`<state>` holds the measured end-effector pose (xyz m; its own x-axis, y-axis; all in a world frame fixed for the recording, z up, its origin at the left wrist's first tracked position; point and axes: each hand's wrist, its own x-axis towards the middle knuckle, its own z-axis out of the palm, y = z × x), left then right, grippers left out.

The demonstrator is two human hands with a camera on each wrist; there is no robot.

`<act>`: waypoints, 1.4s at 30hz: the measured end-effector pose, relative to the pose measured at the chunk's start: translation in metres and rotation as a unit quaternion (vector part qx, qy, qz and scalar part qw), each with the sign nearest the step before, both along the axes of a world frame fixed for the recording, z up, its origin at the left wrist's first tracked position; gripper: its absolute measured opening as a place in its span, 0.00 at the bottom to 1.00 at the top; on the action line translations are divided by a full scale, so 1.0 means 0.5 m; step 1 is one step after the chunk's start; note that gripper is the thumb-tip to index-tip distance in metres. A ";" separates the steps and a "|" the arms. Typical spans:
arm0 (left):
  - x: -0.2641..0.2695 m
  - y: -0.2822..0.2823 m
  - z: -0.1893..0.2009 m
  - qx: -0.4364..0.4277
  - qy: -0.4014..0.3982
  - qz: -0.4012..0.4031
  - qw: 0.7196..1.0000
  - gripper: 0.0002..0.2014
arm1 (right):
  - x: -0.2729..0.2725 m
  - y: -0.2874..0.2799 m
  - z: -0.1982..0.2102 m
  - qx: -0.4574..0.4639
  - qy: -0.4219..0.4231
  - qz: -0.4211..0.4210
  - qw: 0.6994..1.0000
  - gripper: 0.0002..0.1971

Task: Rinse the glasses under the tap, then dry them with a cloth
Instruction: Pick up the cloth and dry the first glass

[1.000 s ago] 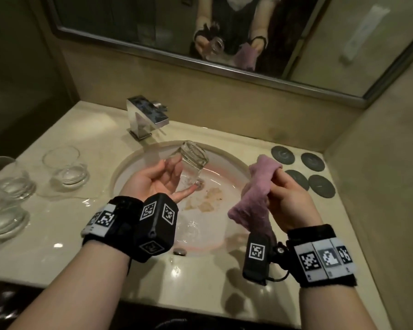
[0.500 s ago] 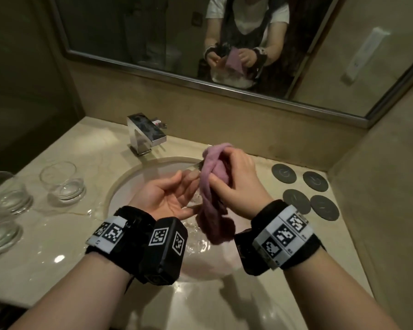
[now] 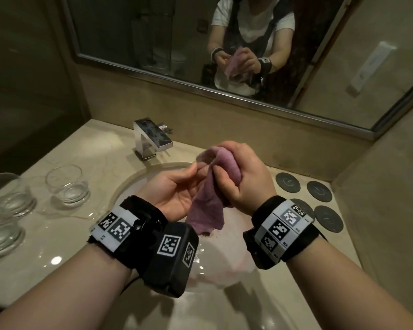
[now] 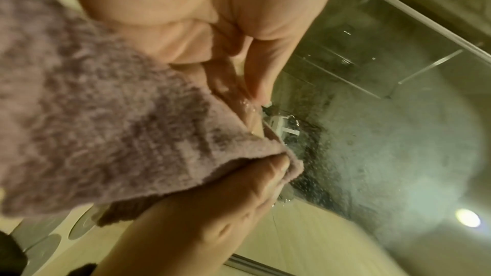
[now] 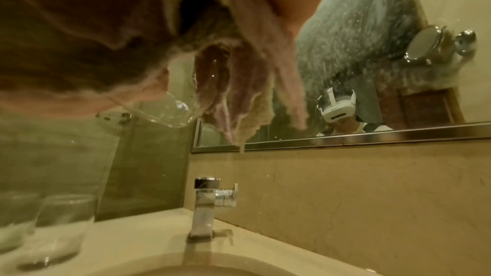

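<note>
Left hand (image 3: 174,189): palm up above the basin (image 3: 129,186), fingers (image 3: 193,167) curled round a clear glass (image 5: 170,114); glass mostly hidden by the cloth in the head view, its rounded wall visible in the right wrist view, wet with droplets.

Right hand (image 3: 243,179): at 3 o'clock of the left hand and touching it, fingers clenched on a pink cloth (image 3: 208,206). Cloth bunched at the top, stuffed against the glass, loose tail hanging at 6 o'clock over the basin. In the left wrist view, cloth (image 4: 106,112) pressed between the two hands, a thumb pinning its edge.

Tap (image 3: 150,138): square chrome, on the desk (image 3: 57,246) at 11 o'clock of the hands, not running.

Three more glasses on the desk at 9 o'clock of the hands, upright, well apart from the basin: nearest glass (image 3: 67,184) beside the basin rim, second glass (image 3: 12,194) at its 9 o'clock, third glass (image 3: 0,236) at 7 o'clock, partly cut off by the frame edge. Desk surface wet and shiny around them.

Four dark round coasters (image 3: 318,191) on the desk at 3 o'clock of the hands, grouped close together, flat.

Mirror (image 3: 153,44) on the wall at 12 o'clock, metal frame, reflecting the person with both hands on the cloth.
</note>
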<state>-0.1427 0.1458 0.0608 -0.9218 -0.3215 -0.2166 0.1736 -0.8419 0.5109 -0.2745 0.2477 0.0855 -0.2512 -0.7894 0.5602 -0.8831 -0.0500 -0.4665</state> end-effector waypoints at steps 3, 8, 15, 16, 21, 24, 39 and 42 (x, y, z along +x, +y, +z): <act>0.003 -0.003 0.018 -0.057 0.014 -0.007 0.998 0.13 | 0.006 -0.008 0.010 0.014 -0.041 -0.047 0.998 0.29; 0.000 -0.006 0.040 -0.159 -0.037 -0.003 0.987 0.20 | -0.012 -0.022 0.005 0.018 -0.091 -0.050 0.994 0.33; 0.004 -0.033 0.044 -0.202 -0.128 -0.018 0.971 0.17 | -0.033 -0.018 0.021 0.001 -0.085 -0.010 0.996 0.26; 0.007 -0.042 0.050 -0.174 -0.128 -0.031 0.976 0.17 | -0.032 -0.017 0.027 0.002 -0.061 0.011 0.998 0.25; -0.005 -0.046 0.084 -0.132 -0.072 -0.037 0.988 0.13 | -0.036 -0.028 0.022 -0.027 0.039 0.059 0.997 0.22; -0.012 -0.036 0.093 -0.163 -0.046 -0.002 0.986 0.11 | -0.025 -0.030 0.020 -0.012 -0.055 -0.005 0.998 0.27; 0.009 -0.054 0.129 -0.244 -0.096 -0.062 0.963 0.18 | -0.035 -0.034 0.037 0.002 -0.067 0.024 0.997 0.28; 0.007 -0.058 0.132 -0.200 -0.092 -0.057 0.974 0.18 | -0.045 -0.030 0.041 -0.028 0.000 0.070 0.997 0.22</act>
